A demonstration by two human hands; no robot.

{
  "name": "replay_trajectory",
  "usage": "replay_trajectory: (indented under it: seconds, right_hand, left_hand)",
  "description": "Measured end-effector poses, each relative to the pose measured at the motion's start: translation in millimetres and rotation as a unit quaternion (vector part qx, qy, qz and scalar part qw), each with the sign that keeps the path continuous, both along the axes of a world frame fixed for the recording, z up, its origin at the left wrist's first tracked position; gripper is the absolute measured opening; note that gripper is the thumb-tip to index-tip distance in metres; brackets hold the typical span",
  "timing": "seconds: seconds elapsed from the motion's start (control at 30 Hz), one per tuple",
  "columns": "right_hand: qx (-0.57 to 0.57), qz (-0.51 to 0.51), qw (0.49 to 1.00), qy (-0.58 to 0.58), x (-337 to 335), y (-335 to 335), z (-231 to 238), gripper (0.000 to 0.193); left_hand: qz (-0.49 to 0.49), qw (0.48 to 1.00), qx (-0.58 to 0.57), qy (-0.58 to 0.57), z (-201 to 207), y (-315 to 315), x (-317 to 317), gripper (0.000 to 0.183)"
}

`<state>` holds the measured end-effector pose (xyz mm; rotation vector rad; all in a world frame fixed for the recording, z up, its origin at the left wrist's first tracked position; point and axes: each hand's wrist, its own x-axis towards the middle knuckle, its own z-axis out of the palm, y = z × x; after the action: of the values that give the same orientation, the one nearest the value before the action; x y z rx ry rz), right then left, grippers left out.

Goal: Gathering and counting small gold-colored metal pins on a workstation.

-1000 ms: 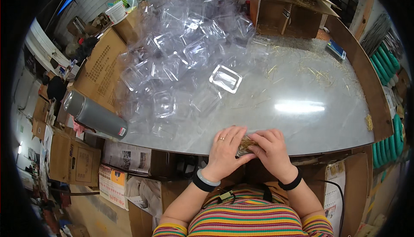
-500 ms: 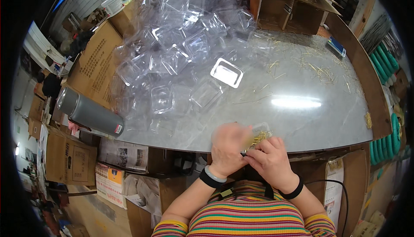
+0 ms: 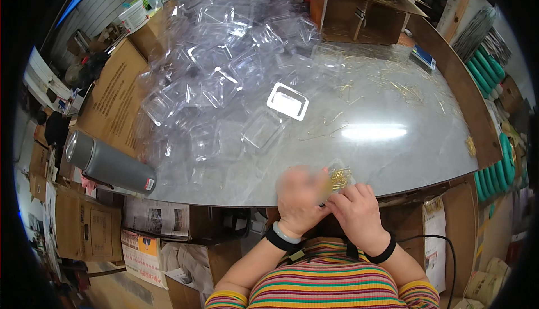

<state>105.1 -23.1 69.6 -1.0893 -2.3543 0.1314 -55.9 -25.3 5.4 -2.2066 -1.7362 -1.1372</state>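
Observation:
At the table's near edge my left hand is curled, its fingers smeared and partly hidden, and what it grips I cannot make out. Close against it on the right, my right hand has its thumb and fingertips pressed together. A small dark bit shows where the two hands meet, too small to name. Just beyond the fingers lies a small bunch of thin gold-coloured wire pieces. A clear plastic box shows around them; whether a hand holds it is hidden.
A large heap of clear plastic boxes covers the left and back of the grey table. One white-rimmed box lies at its edge. Loose gold wires are scattered right. A grey flask lies left; an open cardboard box stands at the back.
The view has shifted slightly, so the table's contents appear further left. My hands stay together at the near edge, and more of the gold wire bunch shows between them.

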Motion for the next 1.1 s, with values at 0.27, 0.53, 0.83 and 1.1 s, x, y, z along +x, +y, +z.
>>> replay_trajectory:
  seconds: [0.27, 0.53, 0.83, 1.1]
  right_hand:
    - [-0.016, 0.065, 0.996, 0.054, 6.3, 10.9, -11.3, 0.018]
    - [-0.004, 0.008, 0.999, 0.050, -3.5, 2.3, -13.5, 0.017]
    - [-0.011, -0.032, 0.992, 0.120, 17.3, 11.0, -10.1, 0.027]
    - [-0.097, -0.005, 0.986, 0.132, 18.7, 4.2, -31.6, 0.059]
  left_hand:
    - [-0.005, 1.000, -0.001, -0.002, 2.2, -1.0, -1.1, 0.071]
    - [-0.013, 0.999, -0.026, 0.036, 6.4, -2.4, -3.5, 0.076]
    - [-0.031, 0.998, -0.052, -0.009, 13.7, -3.9, -3.5, 0.072]
    - [-0.050, 0.995, -0.078, 0.043, 16.2, -1.3, -2.9, 0.063]
